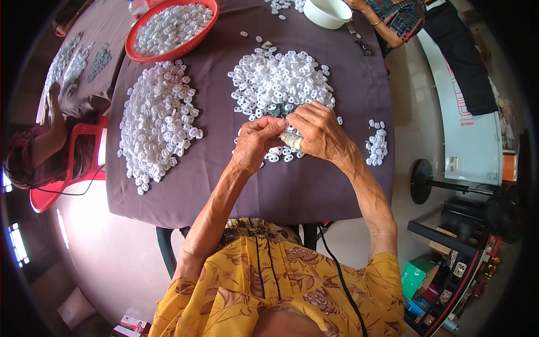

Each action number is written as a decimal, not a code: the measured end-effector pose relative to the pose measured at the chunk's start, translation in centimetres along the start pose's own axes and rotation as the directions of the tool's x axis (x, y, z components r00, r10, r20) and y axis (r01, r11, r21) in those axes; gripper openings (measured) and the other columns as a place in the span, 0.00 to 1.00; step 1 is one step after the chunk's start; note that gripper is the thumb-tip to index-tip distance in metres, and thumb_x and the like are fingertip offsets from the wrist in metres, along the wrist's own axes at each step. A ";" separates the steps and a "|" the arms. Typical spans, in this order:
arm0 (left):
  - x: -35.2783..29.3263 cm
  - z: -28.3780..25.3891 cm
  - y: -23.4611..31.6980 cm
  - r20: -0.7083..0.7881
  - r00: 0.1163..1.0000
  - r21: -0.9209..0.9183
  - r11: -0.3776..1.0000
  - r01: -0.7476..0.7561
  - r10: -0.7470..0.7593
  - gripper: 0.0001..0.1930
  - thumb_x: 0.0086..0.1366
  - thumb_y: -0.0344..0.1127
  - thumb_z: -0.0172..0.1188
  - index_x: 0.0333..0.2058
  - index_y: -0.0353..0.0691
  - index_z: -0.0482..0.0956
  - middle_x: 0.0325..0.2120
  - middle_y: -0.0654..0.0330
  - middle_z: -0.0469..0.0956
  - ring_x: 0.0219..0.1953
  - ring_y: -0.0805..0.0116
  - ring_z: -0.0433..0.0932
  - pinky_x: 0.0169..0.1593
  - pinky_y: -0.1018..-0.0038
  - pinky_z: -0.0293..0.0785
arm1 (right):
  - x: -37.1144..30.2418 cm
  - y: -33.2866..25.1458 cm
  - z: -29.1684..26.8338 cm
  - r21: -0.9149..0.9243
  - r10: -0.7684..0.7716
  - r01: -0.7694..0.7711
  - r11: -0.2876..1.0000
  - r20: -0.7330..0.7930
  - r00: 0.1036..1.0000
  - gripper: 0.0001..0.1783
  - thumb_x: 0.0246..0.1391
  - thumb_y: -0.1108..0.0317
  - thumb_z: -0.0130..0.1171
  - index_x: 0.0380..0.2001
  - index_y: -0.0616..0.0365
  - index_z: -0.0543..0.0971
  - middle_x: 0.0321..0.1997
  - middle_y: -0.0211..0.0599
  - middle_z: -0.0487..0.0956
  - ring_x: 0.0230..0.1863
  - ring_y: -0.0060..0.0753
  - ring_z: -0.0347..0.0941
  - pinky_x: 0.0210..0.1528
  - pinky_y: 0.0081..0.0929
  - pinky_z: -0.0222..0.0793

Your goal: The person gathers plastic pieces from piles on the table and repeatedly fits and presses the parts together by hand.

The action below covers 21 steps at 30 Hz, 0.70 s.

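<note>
My left hand (255, 145) and my right hand (323, 135) meet over the near part of a heap of small white oval plastic pieces with dark holes (283, 78). Thumb and forefinger of the left hand are pinched together; whatever is between them is too small to make out. The right hand's fingers are curled in close beside it, hiding what they grip. A pale wrapping (292, 140), like tape or cloth, shows at a right-hand digit. Small dark grey pieces (276, 110) lie just beyond my fingertips, on the heap.
Another white heap (157, 121) lies left on the purple-brown tablecloth (216, 191), a small group of white pieces (376, 145) right. A red basket (213, 22) of white pieces and a white bowl (327, 17) stand farther back. Other people's arms (382, 25) show at right and left.
</note>
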<state>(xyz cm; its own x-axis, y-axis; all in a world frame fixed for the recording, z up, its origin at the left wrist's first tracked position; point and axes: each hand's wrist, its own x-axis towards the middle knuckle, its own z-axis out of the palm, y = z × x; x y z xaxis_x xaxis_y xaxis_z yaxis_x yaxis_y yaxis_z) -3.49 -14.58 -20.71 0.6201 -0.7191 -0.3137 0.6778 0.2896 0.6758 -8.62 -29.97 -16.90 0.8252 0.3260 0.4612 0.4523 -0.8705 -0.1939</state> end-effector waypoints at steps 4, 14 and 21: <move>0.0 -0.1 0.3 0.018 1.000 0.030 0.999 0.017 -0.017 0.07 0.58 0.33 0.56 0.29 0.33 0.76 0.23 0.64 0.73 0.25 0.75 0.72 0.34 0.77 0.73 | -0.3 0.2 0.0 -0.039 -0.029 0.029 0.999 0.012 1.000 0.09 0.35 0.70 0.59 0.16 0.57 0.68 0.17 0.34 0.67 0.22 0.35 0.67 0.28 0.31 0.62; 0.0 -0.3 -0.2 0.032 0.999 0.044 0.999 -0.022 0.021 0.09 0.58 0.34 0.56 0.30 0.31 0.76 0.25 0.58 0.76 0.28 0.70 0.76 0.38 0.72 0.75 | -0.4 0.4 0.0 0.066 -0.027 0.024 0.998 0.050 0.998 0.07 0.30 0.78 0.55 0.16 0.59 0.68 0.17 0.35 0.68 0.23 0.37 0.69 0.28 0.32 0.63; 0.1 -0.1 -0.3 0.038 0.999 0.035 0.999 -0.030 0.029 0.10 0.58 0.34 0.56 0.29 0.31 0.76 0.25 0.58 0.76 0.28 0.70 0.76 0.39 0.72 0.75 | -0.5 0.7 0.2 0.086 -0.028 0.024 0.996 0.051 0.998 0.07 0.30 0.77 0.56 0.15 0.59 0.67 0.16 0.36 0.67 0.22 0.37 0.68 0.26 0.32 0.64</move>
<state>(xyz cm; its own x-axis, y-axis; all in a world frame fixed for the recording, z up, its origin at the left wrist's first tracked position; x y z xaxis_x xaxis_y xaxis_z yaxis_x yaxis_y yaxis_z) -3.58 -14.63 -20.97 0.6237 -0.7342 -0.2682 0.6445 0.2889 0.7079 -8.61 -30.69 -17.42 0.8283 0.3684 0.4221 0.4989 -0.8278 -0.2565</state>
